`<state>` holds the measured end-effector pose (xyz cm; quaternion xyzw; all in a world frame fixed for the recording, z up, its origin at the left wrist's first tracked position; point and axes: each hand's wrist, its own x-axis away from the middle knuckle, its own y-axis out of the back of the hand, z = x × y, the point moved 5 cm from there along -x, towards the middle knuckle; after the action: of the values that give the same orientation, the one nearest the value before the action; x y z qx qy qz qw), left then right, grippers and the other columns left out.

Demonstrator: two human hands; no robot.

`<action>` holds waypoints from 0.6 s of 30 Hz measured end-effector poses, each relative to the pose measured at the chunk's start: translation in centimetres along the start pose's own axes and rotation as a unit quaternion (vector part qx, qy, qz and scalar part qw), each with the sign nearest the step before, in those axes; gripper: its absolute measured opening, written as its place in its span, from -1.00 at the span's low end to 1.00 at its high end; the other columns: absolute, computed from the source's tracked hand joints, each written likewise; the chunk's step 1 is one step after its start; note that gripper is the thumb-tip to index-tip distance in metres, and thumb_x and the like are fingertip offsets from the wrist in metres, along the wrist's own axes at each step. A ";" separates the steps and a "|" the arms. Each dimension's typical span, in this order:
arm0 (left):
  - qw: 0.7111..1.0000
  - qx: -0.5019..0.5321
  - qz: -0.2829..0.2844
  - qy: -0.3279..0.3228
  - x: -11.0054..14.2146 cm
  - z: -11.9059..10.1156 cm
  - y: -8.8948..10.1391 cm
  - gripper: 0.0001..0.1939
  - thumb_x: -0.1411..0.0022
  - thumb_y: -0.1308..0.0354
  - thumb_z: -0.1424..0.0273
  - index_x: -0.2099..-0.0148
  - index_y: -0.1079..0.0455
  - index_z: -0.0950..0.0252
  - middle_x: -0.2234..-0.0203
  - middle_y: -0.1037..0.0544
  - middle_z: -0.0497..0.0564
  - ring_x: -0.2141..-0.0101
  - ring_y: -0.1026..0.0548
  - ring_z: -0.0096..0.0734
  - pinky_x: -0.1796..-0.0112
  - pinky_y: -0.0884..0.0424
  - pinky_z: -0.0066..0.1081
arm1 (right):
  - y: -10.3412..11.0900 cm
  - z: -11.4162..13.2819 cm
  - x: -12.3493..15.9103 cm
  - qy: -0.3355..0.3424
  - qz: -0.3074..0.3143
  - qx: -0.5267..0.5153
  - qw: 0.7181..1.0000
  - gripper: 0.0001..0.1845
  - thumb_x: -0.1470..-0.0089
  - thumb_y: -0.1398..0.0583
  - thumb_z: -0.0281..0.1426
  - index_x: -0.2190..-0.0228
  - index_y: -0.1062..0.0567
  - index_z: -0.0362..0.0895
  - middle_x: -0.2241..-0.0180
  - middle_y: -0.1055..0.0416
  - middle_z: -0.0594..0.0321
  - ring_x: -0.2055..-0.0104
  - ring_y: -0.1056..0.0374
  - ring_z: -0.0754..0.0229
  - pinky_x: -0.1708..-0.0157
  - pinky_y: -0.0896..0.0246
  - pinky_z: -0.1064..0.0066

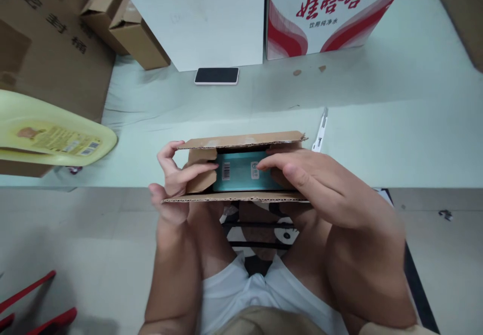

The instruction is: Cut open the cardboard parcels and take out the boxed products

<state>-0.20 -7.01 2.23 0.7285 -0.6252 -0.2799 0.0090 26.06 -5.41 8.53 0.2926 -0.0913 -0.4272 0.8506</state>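
A small brown cardboard box [245, 140] stands with its top open at the table's front edge, its long flaps raised. Inside lies a teal box [239, 171] with a barcode and a white label. My left hand [175, 176] grips the cardboard box's left end, its index finger pressing the short flap [202, 181] and reaching the teal box. Over the right end lies my right hand [320, 179], holding that end with its fingers reaching inside near the white label. Part of the right short flap is hidden under it. A white utility knife [320, 130] rests just beyond my right hand.
Behind are a phone [217, 76], a plain white box [211, 23] and a red-and-white carton [324, 18]. At left stand a large brown carton [49, 38], small brown boxes [138, 35] and a yellow bottle [56, 131]. Two brown scraps [297, 72] lie on the table [396, 134].
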 end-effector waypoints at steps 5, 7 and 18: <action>0.999 0.042 -0.008 0.007 0.1 0.4 -0.2 -0.06 -0.27 0.46 -0.32 0.32 -0.63 0.11 -0.17 -0.27 0.10 -0.34 -0.15 0.19 -0.50 0.17 0.17 | -0.3 -0.2 0.1 0.002 0.008 -0.013 1.000 -0.34 -0.49 0.22 -0.08 0.14 -0.57 -0.10 0.11 -0.63 0.18 0.11 -0.52 0.19 0.14 -0.29 0.35; 0.995 0.094 -0.033 0.004 0.1 0.6 -0.4 -0.10 -0.29 0.43 -0.29 0.33 -0.62 0.12 -0.16 -0.28 0.08 -0.31 -0.17 0.16 -0.48 0.19 0.20 | -0.4 -0.2 0.0 0.020 0.001 -0.026 0.999 -0.33 -0.48 0.21 -0.05 0.11 -0.57 -0.12 0.16 -0.63 0.17 0.15 -0.51 0.20 0.15 -0.29 0.34; 0.945 0.280 -0.169 0.002 -0.1 0.2 -0.8 -0.48 -0.18 -0.04 -0.08 0.48 -0.48 0.24 -0.04 -0.40 0.07 -0.03 -0.41 -0.13 -0.16 -0.38 -0.10 | 0.3 -0.5 -0.1 0.177 -0.240 -0.156 0.942 -0.45 -0.40 -0.03 -0.02 0.38 -0.61 -0.09 0.53 -0.42 0.27 0.46 -0.27 0.24 0.29 -0.17 0.25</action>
<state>0.47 -6.68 1.79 0.7969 -0.5464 -0.0897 -0.2415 26.40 -4.98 8.34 0.2404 0.2020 -0.5687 0.7602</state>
